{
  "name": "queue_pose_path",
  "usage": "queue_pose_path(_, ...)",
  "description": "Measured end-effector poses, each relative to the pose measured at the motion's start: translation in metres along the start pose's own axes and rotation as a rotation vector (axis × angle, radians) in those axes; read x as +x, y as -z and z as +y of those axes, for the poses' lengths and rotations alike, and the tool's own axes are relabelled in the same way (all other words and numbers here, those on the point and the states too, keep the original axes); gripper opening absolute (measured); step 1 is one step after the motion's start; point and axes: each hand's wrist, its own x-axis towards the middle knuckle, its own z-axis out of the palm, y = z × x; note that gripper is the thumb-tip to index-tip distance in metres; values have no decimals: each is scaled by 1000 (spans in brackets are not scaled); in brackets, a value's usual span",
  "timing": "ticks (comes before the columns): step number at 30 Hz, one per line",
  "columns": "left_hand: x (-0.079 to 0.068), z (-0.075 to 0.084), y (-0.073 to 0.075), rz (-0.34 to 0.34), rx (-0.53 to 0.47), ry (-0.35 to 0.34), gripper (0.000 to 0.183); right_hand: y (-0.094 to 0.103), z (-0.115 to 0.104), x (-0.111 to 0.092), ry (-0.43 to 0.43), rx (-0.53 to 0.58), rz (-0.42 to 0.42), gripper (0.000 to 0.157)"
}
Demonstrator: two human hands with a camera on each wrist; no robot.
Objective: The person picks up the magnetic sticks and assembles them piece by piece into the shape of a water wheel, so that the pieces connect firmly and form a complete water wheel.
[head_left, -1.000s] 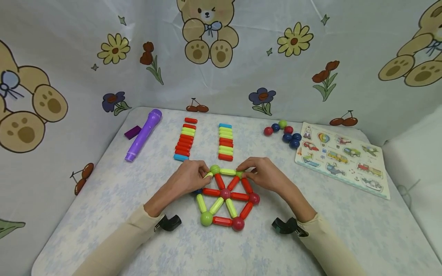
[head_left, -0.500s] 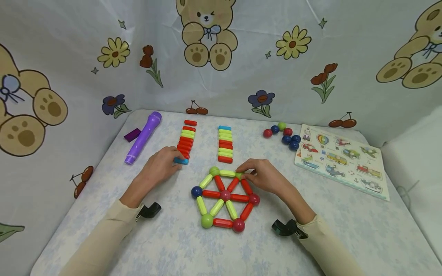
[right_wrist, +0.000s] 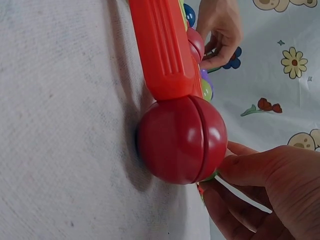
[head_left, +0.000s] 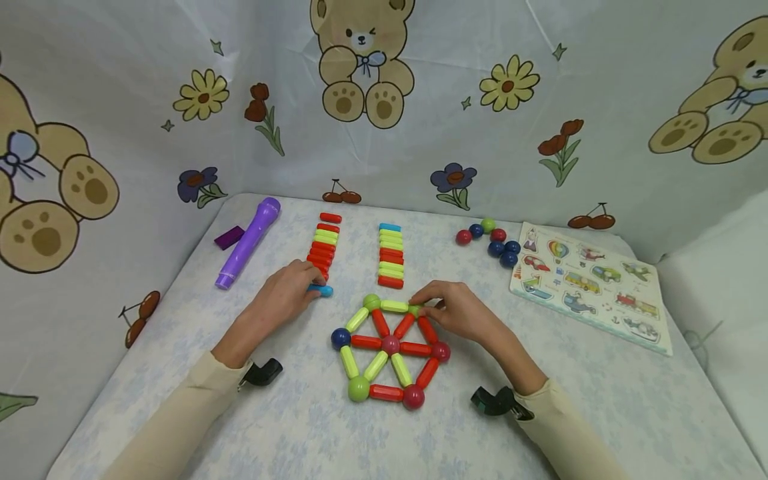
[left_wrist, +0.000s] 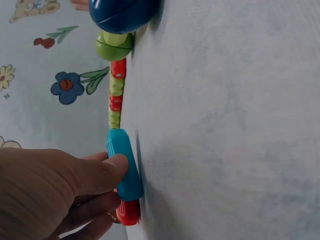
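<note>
My left hand (head_left: pixel 287 292) pinches a light blue magnetic rod (left_wrist: pixel 124 165) between thumb and fingers, at the near end of the left row of rods (head_left: pixel 323 250). In front of me lies a flat hexagon of red and yellow-green rods joined by balls, with a red ball (head_left: pixel 391 345) at its centre and a dark blue ball (head_left: pixel 341 338) at its left corner. My right hand (head_left: pixel 459 312) holds the green ball (head_left: pixel 415 311) at the hexagon's upper right corner. In the right wrist view a large red ball (right_wrist: pixel 180 140) hides most of that green ball.
A second row of rods (head_left: pixel 391 257) lies behind the hexagon. Loose red, blue and green balls (head_left: pixel 496 249) sit back right, beside a picture board (head_left: pixel 591 287). A purple toy microphone (head_left: pixel 249 243) and a small purple piece (head_left: pixel 229 237) lie back left.
My left hand has left the hexagon's upper left side, moved left to the rod row and drawn the light blue rod slightly away. My right hand has stayed at the green ball.
</note>
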Motion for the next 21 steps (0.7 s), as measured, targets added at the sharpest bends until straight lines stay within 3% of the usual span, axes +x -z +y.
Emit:
queue_pose_path(4,-1,2,-1,-39,-8,-1,17,0,0,-1,7,-1,1,26)
queue_pose_path(9,0,11,0,-9,-53,-68,26,1,0,-1,6,-8,2,26)
queue_pose_path(11,0,20,2,-14,-144,-96,29,1,0,-1,5,-10,2,26)
queue_pose_path(17,-1,59,10,-115,-575,-189,27,1,1,0,-4,-4,-6,26)
queue_pose_path(21,-1,76,3,-175,-703,-261,25,0,3,0,1,1,-6,26)
